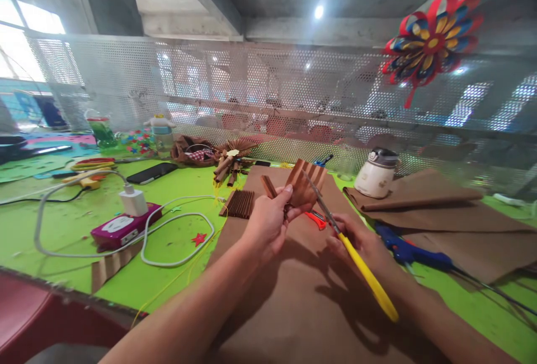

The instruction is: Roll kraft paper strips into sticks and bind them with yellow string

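My left hand (268,221) is closed on a piece of pleated brown paper (308,182), its folds partly fanned out above the fingers. A narrow folded strip sticks up beside the thumb. My right hand (356,235) grips a pair of scissors (364,272) with yellow handles, seen nearly edge-on. Their blades point up and left, in front of the pleated paper; whether they touch it I cannot tell. Beneath both hands lies a large brown paper sheet (289,302). Another accordion-folded brown piece (241,204) rests to the left, and a red-handled tool (316,220) lies behind my hands.
A blue glue gun (413,252) and folded brown paper (423,199) lie at right, near a white flask (376,174). On the left are a purple power strip (121,228), a looped white cable (180,263) and a phone (151,173). Brown paper rolls (230,167) sit behind.
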`<state>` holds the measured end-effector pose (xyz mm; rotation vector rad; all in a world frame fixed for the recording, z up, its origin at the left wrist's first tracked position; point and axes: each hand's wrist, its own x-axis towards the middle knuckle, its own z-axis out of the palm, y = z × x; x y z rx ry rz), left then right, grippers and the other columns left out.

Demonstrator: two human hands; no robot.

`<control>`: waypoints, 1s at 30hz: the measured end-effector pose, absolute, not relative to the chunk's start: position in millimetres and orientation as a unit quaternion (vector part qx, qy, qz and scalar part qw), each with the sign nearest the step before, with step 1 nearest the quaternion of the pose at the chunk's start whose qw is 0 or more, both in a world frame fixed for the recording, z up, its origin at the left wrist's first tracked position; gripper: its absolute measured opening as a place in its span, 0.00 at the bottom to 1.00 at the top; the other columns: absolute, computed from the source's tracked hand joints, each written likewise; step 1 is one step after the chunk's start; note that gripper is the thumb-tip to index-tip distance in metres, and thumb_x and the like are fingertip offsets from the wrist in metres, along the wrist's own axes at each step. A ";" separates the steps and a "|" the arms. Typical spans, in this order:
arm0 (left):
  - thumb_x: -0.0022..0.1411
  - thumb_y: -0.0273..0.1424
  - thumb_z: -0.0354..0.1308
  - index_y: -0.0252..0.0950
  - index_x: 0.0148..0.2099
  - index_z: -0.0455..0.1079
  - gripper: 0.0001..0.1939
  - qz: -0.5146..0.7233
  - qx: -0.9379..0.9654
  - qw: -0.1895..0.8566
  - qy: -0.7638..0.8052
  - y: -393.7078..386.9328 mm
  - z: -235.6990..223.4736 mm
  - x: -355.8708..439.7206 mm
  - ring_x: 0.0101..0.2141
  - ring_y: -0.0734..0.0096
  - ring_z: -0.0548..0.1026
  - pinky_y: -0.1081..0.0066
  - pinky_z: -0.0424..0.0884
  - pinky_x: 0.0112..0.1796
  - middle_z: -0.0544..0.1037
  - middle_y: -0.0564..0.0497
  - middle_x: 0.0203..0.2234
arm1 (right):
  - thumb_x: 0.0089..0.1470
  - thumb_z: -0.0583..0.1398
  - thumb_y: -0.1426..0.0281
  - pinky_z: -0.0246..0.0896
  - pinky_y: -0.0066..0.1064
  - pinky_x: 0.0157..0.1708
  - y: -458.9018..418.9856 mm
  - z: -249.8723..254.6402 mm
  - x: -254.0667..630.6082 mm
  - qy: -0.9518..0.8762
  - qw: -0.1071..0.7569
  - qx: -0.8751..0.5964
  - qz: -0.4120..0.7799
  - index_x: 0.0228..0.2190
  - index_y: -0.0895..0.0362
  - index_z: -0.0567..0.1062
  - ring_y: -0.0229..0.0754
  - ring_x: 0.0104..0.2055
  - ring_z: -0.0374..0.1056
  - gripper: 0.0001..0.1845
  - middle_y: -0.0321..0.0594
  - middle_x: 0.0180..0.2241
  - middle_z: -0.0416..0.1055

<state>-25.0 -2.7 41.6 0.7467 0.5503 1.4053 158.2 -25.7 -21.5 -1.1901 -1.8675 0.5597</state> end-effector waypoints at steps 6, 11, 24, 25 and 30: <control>0.59 0.19 0.52 0.26 0.25 0.69 0.11 0.625 0.330 0.661 0.253 -3.5 41.9 -25.2 0.24 0.75 0.73 0.62 0.75 0.39 0.73 0.48 0.22 | 0.52 0.58 0.60 0.57 0.25 0.23 -25.5 -23.4 160.3 -0.742 0.404 -0.492 0.210 0.48 0.58 0.67 0.36 0.25 0.60 0.24 0.36 0.26 0.65; 0.58 0.19 0.54 0.27 0.23 0.67 0.11 0.633 0.326 0.655 0.253 -1.8 39.2 -26.6 0.19 0.81 0.66 0.64 0.76 0.36 0.66 0.55 0.16 | 0.52 0.57 0.59 0.60 0.25 0.25 -29.3 -22.0 159.1 -0.738 0.406 -0.496 0.210 0.47 0.59 0.69 0.37 0.25 0.62 0.24 0.39 0.28 0.70; 0.56 0.19 0.55 0.27 0.25 0.67 0.08 0.631 0.329 0.651 0.264 -1.4 37.9 -27.3 0.23 0.79 0.68 0.65 0.77 0.34 0.67 0.52 0.20 | 0.49 0.58 0.55 0.59 0.27 0.26 -31.2 -27.3 157.1 -0.719 0.437 -0.520 0.147 0.42 0.59 0.73 0.39 0.25 0.64 0.24 0.38 0.26 0.70; 0.55 0.19 0.56 0.27 0.24 0.67 0.08 0.632 0.327 0.652 0.261 -1.2 37.7 -27.4 0.22 0.79 0.68 0.65 0.77 0.34 0.67 0.53 0.19 | 0.48 0.59 0.54 0.60 0.28 0.26 -31.4 -27.7 156.9 -0.716 0.440 -0.522 0.147 0.42 0.59 0.73 0.40 0.25 0.64 0.25 0.39 0.26 0.71; 0.54 0.20 0.57 0.28 0.23 0.66 0.09 0.630 0.322 0.656 0.264 -0.5 37.3 -28.3 0.21 0.80 0.67 0.64 0.77 0.34 0.65 0.54 0.18 | 0.48 0.59 0.54 0.59 0.27 0.24 -32.6 -26.1 153.6 -0.712 0.442 -0.527 0.142 0.41 0.58 0.74 0.40 0.24 0.64 0.24 0.38 0.25 0.71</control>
